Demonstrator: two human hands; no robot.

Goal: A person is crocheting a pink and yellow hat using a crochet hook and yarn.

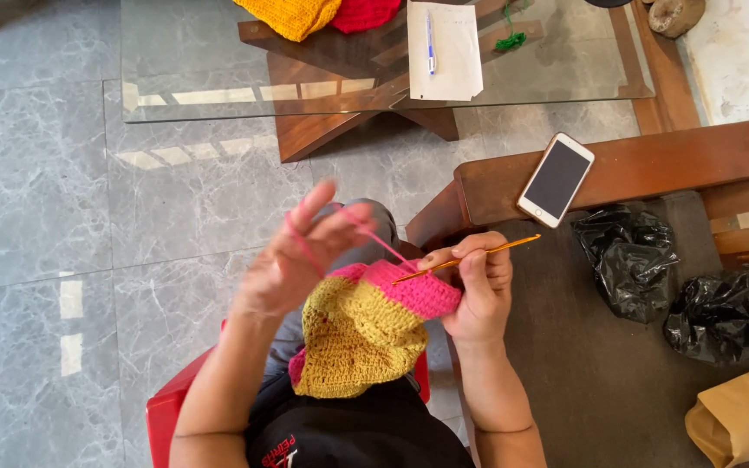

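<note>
A half-made crochet piece (361,334), mustard yellow with a pink top band, hangs over my lap. My right hand (478,290) grips an orange crochet hook (470,256) whose tip sits in the pink edge. Raised beside the piece, my left hand (296,256) has its fingers spread and blurred, with a strand of pink yarn (374,236) looped over them and running down to the work.
A glass-topped wooden table (218,78) holds yellow and red crochet pieces (314,13), paper with a pen (442,48) and green yarn. A phone (555,179) lies on a wooden armrest; black plastic bags (630,256) and a brown bag sit on the seat. I sit on a red chair (175,403).
</note>
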